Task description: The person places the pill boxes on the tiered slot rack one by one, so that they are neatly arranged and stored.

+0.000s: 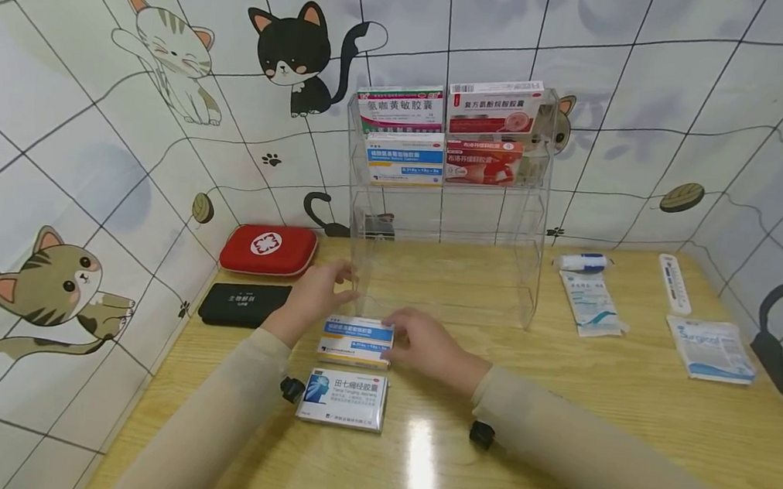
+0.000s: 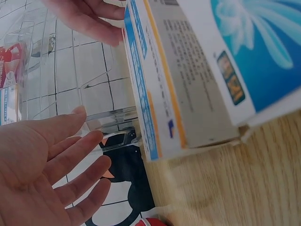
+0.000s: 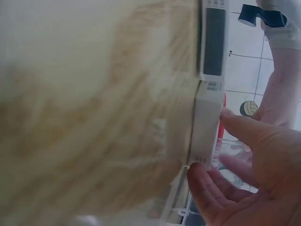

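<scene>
Two medicine boxes lie one before the other on the wooden table. My right hand [image 1: 427, 347] pinches the right end of the farther one, a white medicine box [image 1: 356, 342] with blue and yellow bands. In the right wrist view, thumb and fingertips meet that box's end [image 3: 207, 127]. Beside the lower left post of a clear acrylic rack [image 1: 441, 311], my left hand [image 1: 313, 300] has its fingers loosely extended and holds nothing. Closer to me is a white box with a blue head picture [image 1: 343, 399]. The left wrist view shows its blue flower-printed side [image 2: 263, 47].
Several medicine boxes, among them a red one [image 1: 484, 162], fill the rack's upper tiers. On the left are a red first-aid case [image 1: 268, 249] and a black pouch [image 1: 235, 305]. To the right lie a white tube [image 1: 582, 262], sealed packets [image 1: 592, 305] and a thermometer [image 1: 674, 285].
</scene>
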`<state>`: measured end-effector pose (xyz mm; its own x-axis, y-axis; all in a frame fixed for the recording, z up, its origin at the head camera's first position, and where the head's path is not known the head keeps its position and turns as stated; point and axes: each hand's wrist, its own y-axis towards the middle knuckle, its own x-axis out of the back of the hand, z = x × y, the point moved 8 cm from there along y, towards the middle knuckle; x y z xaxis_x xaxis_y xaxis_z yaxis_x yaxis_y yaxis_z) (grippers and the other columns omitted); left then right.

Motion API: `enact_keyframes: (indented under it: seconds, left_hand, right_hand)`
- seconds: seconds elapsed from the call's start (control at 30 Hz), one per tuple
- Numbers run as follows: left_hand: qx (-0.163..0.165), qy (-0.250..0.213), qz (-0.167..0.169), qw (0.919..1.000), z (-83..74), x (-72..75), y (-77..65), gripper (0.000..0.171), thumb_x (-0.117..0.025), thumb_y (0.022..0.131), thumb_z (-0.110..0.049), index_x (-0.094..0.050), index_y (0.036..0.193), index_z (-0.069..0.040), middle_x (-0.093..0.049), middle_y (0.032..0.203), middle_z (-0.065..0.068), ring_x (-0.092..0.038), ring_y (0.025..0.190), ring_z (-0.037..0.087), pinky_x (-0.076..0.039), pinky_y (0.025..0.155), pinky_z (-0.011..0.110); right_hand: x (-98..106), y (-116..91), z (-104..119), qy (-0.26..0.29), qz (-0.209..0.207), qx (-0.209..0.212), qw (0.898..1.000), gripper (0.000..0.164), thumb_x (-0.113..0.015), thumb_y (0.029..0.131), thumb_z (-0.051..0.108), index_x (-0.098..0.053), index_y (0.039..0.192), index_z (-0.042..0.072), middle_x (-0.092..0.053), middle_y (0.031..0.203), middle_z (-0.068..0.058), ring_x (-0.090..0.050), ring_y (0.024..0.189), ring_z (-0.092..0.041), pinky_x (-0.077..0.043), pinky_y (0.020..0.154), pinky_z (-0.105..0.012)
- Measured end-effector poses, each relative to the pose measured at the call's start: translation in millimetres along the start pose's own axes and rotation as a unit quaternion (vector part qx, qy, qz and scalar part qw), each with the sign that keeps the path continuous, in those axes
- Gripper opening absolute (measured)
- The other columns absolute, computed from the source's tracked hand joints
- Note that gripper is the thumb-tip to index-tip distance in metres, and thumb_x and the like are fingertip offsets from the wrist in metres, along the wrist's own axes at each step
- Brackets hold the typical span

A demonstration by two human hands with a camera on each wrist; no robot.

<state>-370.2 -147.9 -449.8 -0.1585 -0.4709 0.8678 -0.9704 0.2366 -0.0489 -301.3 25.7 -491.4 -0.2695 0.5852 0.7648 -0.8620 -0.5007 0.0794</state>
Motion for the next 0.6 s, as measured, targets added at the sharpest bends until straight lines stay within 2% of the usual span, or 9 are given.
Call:
enact_keyframes:
  seconds: [0.17,0.33,0.47,0.6]
  left_hand:
    - [0.005,0.004,0.000,1.0000,-1.1,1.5,0.1,0.052,-0.079,0.093,-0.029,-0.059,0.139,-0.015,-0.069,0.133,0.011,-0.062,0.125,0.033,-0.053,0.104,0.053]
    - [0.004,0.007,0.002,1.0000,-2.4,1.3,0.6,0.052,-0.078,0.093,-0.029,-0.058,0.139,-0.015,-0.069,0.133,0.011,-0.062,0.125,0.031,-0.054,0.105,0.052]
    - [0.006,0.011,-0.001,0.9999,-2.5,1.7,-0.2,0.052,-0.079,0.093,-0.029,-0.059,0.139,-0.015,-0.069,0.132,0.010,-0.062,0.124,0.031,-0.054,0.104,0.052]
    - [0.008,0.015,-0.005,0.9998,-2.6,2.1,-1.1,0.053,-0.079,0.092,-0.029,-0.059,0.139,-0.016,-0.069,0.132,0.009,-0.063,0.123,0.031,-0.055,0.103,0.051]
  right_hand:
    - [0.0,-0.6,-2.2,-0.015,0.016,-0.015,1.000,0.073,-0.088,0.082,0.034,-0.060,0.140,-0.002,-0.065,0.135,-0.016,-0.063,0.124,-0.032,-0.049,0.112,-0.046]
    - [0.4,-3.5,-5.7,0.003,0.014,-0.027,1.000,0.071,-0.088,0.081,0.035,-0.062,0.137,0.000,-0.065,0.137,-0.016,-0.061,0.128,-0.033,-0.046,0.114,-0.048]
    - [2.0,-7.2,-8.3,0.073,-0.008,-0.041,0.996,0.065,-0.093,0.077,0.028,-0.064,0.131,0.006,-0.068,0.131,-0.009,-0.065,0.121,-0.028,-0.051,0.108,-0.045]
    - [4.6,-12.4,-8.0,0.173,-0.022,-0.048,0.984,0.047,-0.088,0.082,0.014,-0.066,0.123,0.012,-0.071,0.122,-0.004,-0.071,0.108,-0.023,-0.059,0.096,-0.039]
